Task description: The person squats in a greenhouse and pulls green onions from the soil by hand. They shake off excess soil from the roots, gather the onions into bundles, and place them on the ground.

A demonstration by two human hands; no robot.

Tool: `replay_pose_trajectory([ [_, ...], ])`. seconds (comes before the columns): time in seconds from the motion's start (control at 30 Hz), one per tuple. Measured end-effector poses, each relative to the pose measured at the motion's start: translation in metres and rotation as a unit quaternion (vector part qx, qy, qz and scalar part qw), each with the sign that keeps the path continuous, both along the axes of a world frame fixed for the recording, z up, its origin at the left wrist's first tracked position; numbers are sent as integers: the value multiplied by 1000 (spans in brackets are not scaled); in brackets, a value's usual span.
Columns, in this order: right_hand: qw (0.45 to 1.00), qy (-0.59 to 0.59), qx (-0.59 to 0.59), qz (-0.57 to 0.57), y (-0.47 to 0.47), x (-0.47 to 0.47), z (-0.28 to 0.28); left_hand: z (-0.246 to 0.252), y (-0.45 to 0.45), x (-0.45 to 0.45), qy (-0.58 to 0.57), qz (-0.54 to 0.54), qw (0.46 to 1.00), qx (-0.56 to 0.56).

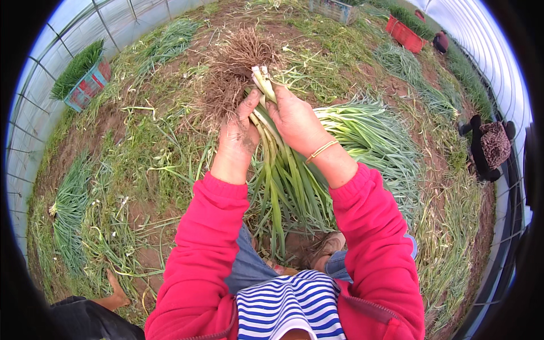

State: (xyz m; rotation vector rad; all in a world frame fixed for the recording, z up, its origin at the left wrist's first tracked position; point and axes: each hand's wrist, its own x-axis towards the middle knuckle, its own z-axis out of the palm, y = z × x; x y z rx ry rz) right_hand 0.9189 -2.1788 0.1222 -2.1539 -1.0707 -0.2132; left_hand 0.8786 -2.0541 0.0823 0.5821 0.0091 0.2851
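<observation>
Long green leafy stalks with white bases, like garlic chives or leeks (293,178), hang from my hands towards my lap. My left hand (240,131) grips the bunch below its mass of brown, soil-covered roots (242,63). Beside it, my right hand (297,119) is closed on a few white stems (262,80) whose cut-looking ends point away from me. Behind my right wrist, a large pile of similar green stalks (378,148) lies on the ground, white ends towards the hands.
Loose leaves and soil cover the ground. A blue and red crate (90,83) of greens stands at left, a red crate (404,34) at upper right. Further bundles (70,216) lie around. A co-worker's bare foot (115,291) shows at lower left; people crouch at right (488,146).
</observation>
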Motion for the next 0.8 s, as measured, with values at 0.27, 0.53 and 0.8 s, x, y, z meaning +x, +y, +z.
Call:
replay_pose_trajectory([
  [0.27, 968, -181, -167, 38, -2, -30, 20, 9, 1, -3, 2, 67, 996, 57],
  [0.53, 928, 289, 18, 235, 11, 34, -22, 5, -2, -5, 58, 51, 995, 61],
  [0.8, 810, 497, -120, 286, 19, 27, 38, -29, 84, -10, -167, -42, 963, 206],
])
